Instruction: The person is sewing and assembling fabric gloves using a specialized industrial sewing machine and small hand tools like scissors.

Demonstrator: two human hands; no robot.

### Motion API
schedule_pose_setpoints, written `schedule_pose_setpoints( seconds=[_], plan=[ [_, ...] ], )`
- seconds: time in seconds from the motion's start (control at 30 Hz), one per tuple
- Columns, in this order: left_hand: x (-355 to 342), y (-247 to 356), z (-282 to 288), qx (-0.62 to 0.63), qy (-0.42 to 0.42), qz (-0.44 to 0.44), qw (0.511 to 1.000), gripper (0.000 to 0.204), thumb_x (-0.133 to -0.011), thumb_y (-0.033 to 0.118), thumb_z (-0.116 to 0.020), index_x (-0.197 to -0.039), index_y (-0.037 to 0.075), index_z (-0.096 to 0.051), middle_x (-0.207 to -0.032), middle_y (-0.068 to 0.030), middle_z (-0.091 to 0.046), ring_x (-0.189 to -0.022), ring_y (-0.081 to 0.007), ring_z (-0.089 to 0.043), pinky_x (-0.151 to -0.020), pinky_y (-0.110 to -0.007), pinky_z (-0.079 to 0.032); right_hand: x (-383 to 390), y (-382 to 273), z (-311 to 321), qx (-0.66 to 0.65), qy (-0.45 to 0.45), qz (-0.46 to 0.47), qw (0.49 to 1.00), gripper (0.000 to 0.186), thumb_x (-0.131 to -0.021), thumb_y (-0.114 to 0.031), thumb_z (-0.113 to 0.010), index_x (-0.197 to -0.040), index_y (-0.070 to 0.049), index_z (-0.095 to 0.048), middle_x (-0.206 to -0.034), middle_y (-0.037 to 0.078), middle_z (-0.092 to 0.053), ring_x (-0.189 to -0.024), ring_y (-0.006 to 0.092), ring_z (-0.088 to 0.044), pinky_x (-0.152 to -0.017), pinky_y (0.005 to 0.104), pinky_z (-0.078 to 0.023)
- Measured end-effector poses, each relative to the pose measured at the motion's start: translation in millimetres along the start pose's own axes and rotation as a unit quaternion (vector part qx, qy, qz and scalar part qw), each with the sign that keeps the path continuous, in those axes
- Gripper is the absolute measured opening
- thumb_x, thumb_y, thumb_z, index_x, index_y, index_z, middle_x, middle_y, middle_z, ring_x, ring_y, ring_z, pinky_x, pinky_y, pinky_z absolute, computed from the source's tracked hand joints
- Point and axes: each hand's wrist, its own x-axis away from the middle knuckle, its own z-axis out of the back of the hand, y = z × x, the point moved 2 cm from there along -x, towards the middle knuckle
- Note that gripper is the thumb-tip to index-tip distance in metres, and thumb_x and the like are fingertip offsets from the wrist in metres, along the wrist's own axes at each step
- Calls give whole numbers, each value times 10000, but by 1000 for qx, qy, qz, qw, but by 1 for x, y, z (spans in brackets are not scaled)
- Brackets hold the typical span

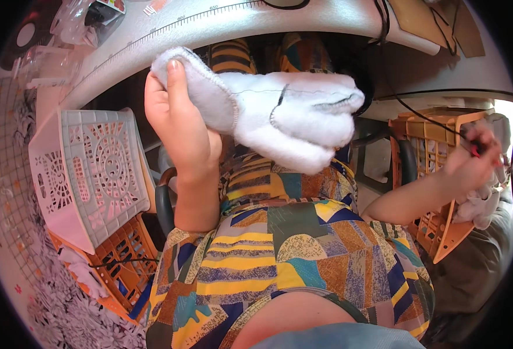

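Note:
My left hand (180,110) grips one end of a white fleece piece (291,110), thumb on top and fingers beneath. The fleece is sewn with dark thread and has finger-like lobes at its right end, like a glove. It is held up over my lap, between me and the worktable. Far to the right, my right hand (471,157) is closed around a small black-and-red object (476,149), mostly hidden by blurred fingers. A dark cord (422,116) runs down from the table to this hand.
A white worktable (221,29) with a printed ruler edge curves across the top. At left, a white plastic basket (102,168) stands above an orange crate (122,262), near heaped white scraps (76,314). Another orange crate (434,151) stands at right, beside white fabric pieces (474,209).

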Motion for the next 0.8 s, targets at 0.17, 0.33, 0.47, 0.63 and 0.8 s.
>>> schedule_pose_setpoints(
  seconds=[0.17, 0.33, 0.47, 0.63, 0.8],
  plan=[
    [12, -2, -14, 5, 1, -20, 1000, 160, -997, 140, -470, -1047, -6, -512, -958, -60, -592, -864, -111, -569, -782, -270, -472, 118, -36, -104, -266, -362, -346, 824, 477, -969, -548, -387, -900, -80, -449, -567, -66, -314, -447, 44, -261, -400, 221, -198],
    [26, 5, -25, 35, -3, -8, 999, 146, -1003, 139, -457, -1066, 8, -479, -994, -83, -585, -890, -146, -582, -818, -299, -477, 164, -32, -133, -242, -447, -491, 707, 400, -1012, -435, -371, -899, -60, -453, -747, -20, -398, -617, 43, -323, -521, 206, -286],
    [35, 11, -30, 64, 2, 0, 998, 141, -1008, 143, -449, -1067, 17, -472, -994, -83, -582, -919, -156, -577, -849, -314, -467, 169, -19, -137, -142, -443, -384, 798, 291, -1009, -300, -451, -890, -35, -466, -723, -23, -409, -639, 47, -328, -554, 214, -315],
    [39, 14, -30, 76, -2, 0, 997, 139, -1007, 148, -457, -1069, 25, -472, -1003, -72, -577, -925, -144, -569, -850, -305, -463, 176, -16, -136, -139, -422, -379, 812, 254, -965, -258, -561, -950, -11, -505, -699, -28, -431, -650, 38, -356, -556, 209, -321],
    [42, 7, -28, 69, -20, 17, 997, 135, -1007, 145, -459, -1073, 28, -473, -1002, -64, -576, -919, -134, -564, -849, -297, -460, 153, -31, -141, -78, -379, -125, 914, 464, -845, -89, -685, -1245, 19, -476, -641, -30, -425, -562, 34, -359, -526, 182, -311]
  ],
)
